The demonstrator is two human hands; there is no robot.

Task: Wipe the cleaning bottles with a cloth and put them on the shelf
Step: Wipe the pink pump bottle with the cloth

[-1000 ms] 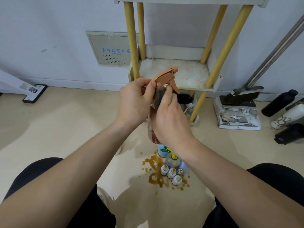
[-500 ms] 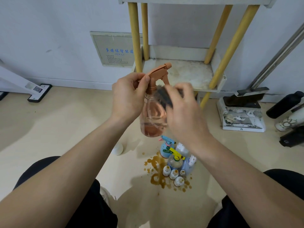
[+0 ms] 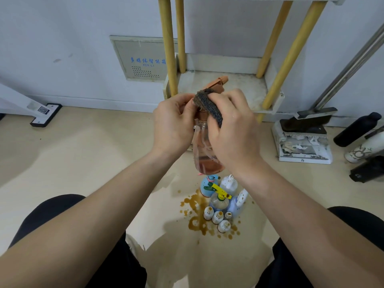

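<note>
While left hand grips the spray bottle at the neck, right hand curls round a dark cloth pressed on its top. Bottle is held mid-air before the shelf board, with a little pinkish liquid inside. Floor below: four bigger bottles, four small bottles, brown spill.

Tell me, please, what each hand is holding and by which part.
The left hand grips the orange spray bottle at its neck; the right hand holds a bunched dark cloth against it.
</note>
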